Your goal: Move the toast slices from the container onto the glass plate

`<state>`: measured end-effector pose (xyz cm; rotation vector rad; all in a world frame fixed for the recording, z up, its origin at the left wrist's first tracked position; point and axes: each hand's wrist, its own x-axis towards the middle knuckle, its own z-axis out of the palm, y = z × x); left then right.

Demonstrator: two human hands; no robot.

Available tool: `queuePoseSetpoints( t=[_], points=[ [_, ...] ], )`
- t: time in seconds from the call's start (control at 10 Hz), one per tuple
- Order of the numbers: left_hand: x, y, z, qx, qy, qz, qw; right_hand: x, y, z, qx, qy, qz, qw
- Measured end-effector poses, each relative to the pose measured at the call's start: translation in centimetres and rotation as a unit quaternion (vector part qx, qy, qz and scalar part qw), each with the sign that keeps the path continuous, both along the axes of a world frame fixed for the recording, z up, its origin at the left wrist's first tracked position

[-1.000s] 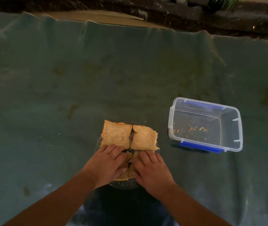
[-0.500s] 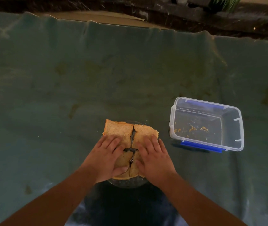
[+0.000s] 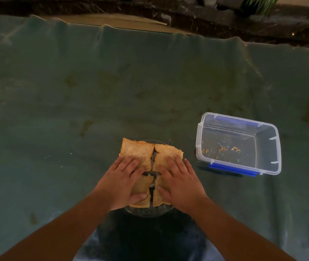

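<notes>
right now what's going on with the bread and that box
A person is arranging four toast slices on a glass plate. The left hand and right hand lie flat on the slices, one on each side, palms down, gripping nothing. The clear plastic container to the right holds only crumbs, so the transfer looks finished.

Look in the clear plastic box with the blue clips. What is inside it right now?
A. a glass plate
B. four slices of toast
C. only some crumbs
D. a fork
C: the container holds just scattered crumbs on its bottom, while the toast slices lie on the glass plate under the left hand and right hand.
</notes>
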<state>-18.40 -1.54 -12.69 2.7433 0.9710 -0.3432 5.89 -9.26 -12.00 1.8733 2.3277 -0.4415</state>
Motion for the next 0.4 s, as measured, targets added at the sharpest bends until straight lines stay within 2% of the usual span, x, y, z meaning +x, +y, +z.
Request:
queuePoseSetpoints(
  t=[0.4],
  points=[
    [0.9, 0.3, 1.4, 0.011, 0.038, 0.009, 0.999, -0.7, 0.4, 1.0, -0.037, -0.015, -0.018, 0.999]
  ],
)
